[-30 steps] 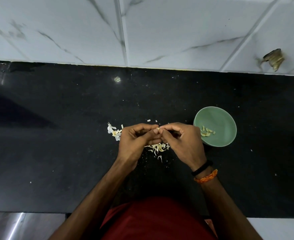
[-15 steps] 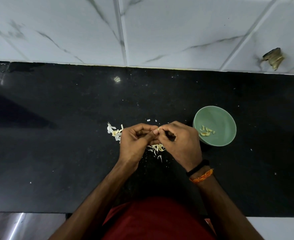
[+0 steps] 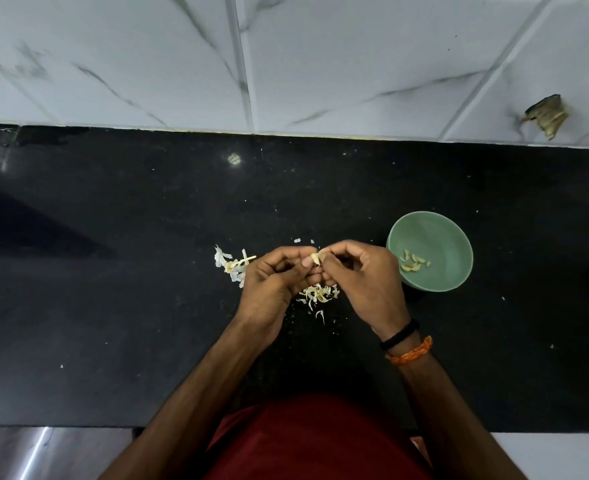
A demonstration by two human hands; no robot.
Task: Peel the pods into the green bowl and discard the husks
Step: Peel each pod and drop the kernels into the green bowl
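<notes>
Head view: just left of the green bowl (image 3: 450, 233), left hand (image 3: 272, 282) and right hand (image 3: 362, 275) pinch one pod (image 3: 315, 259), seemingly tiny, light, papery-skinned and slippery, best nipped at its ends.

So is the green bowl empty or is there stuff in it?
Not empty. The green bowl stands upright on the black counter, with a few pale peeled pieces lying at its bottom; most of the inside is bare.
</notes>
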